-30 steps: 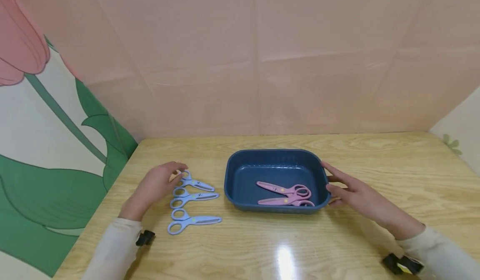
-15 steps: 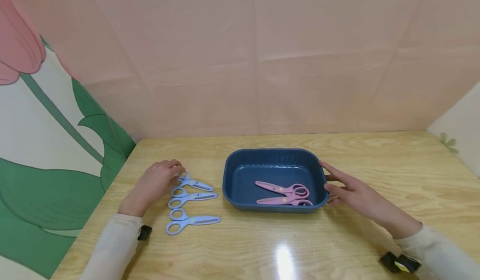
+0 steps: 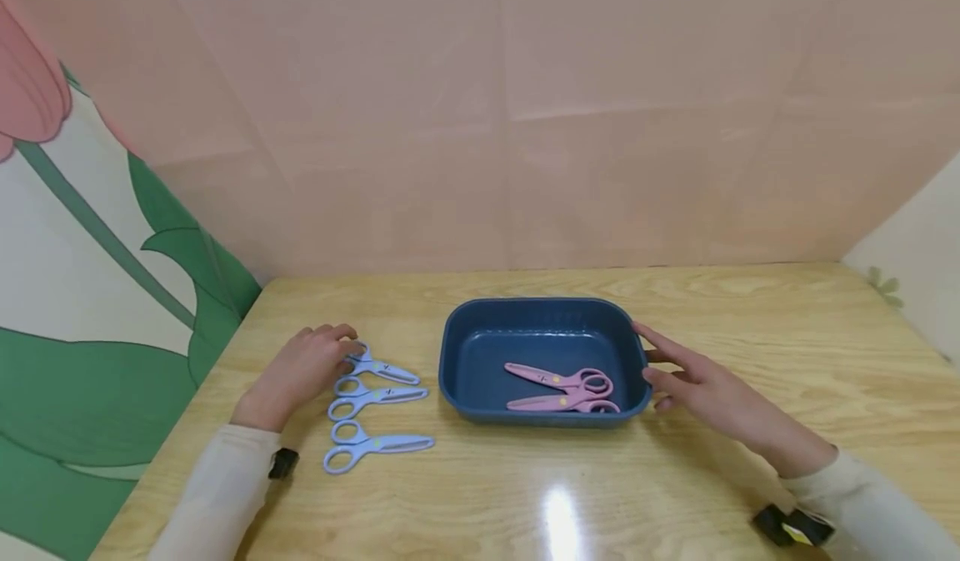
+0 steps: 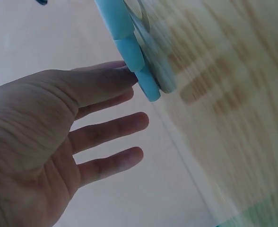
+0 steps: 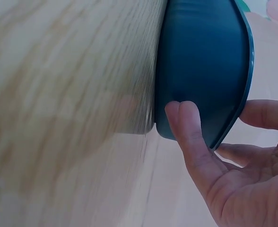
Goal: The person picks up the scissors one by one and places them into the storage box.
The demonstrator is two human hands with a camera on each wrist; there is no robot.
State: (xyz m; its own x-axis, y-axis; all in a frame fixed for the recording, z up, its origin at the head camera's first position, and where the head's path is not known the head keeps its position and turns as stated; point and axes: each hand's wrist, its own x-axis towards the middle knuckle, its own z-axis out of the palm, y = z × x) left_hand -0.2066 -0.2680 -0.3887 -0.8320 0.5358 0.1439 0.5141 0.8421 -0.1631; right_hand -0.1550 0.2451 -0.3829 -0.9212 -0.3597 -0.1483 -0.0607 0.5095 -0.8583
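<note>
Three light-blue scissors lie in a column left of centre. My left hand is at the handle of the farthest blue scissors. In the left wrist view, thumb and forefinger pinch the end of the blue handles, while other fingers extend free. The middle scissors and the nearest scissors lie on the table. My right hand touches the right end of a dark-blue tray with fairly straight fingers; in the right wrist view, fingertips press its outer wall.
Two pink scissors lie inside the tray, overlapping at the handles. The wood-grain table meets a pink-covered wall at the back. A flower-printed panel borders the left side.
My left fingers have closed in on the farthest blue scissors' handle. My right hand keeps its place at the tray. The whole head view has shifted slightly.
</note>
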